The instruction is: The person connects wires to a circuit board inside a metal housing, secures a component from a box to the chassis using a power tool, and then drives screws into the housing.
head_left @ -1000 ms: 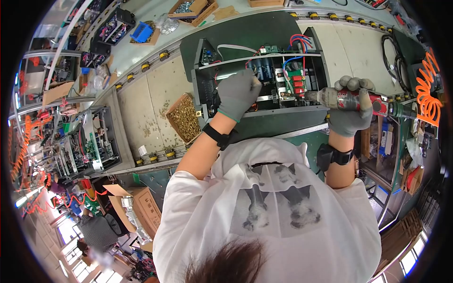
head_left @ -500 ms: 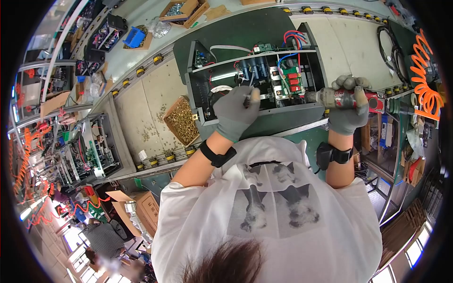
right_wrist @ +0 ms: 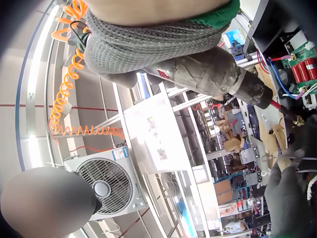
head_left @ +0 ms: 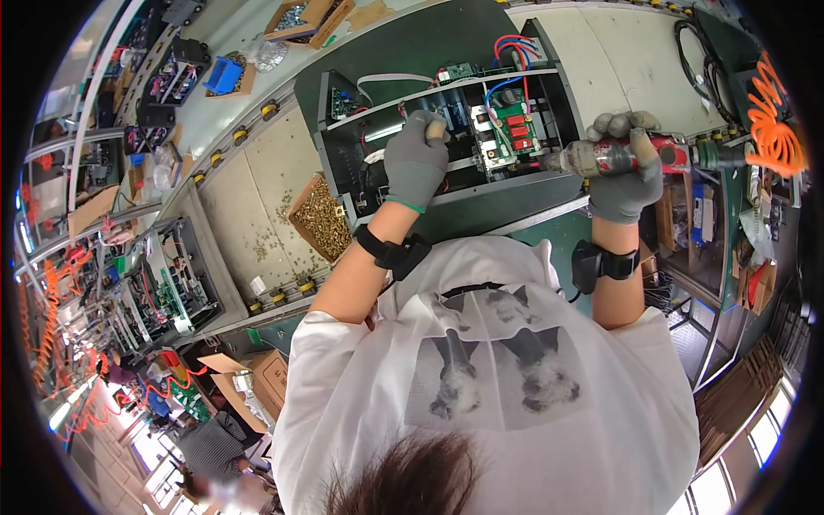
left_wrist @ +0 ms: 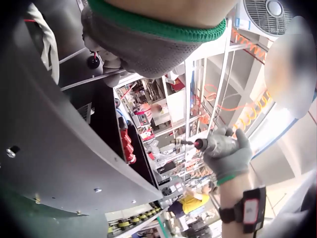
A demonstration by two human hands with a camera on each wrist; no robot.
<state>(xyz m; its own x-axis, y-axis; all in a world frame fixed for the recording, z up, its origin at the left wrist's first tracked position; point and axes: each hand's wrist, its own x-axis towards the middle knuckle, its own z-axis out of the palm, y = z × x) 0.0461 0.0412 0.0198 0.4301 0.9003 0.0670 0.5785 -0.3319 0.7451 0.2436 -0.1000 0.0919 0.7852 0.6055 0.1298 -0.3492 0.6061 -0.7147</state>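
Left hand (head_left: 416, 165) has moved farther over the case (head_left: 506, 200), its fingers' hold unclear; right hand (head_left: 626, 190) clamps the driver (head_left: 602, 160).

A scuffed red-and-grey power screwdriver (head_left: 614, 159), gripped in the gloved right hand (head_left: 625, 187), points toward the gloved left hand (head_left: 415, 165), beneath which sits an open dark-grey metal chassis (head_left: 506, 196).

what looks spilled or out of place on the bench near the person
Small brass-coloured pieces lie scattered on the pale work surface, beside the cardboard box heaped with similar-looking ones. They look odd because they lie loose outside the box, possibly spilled.
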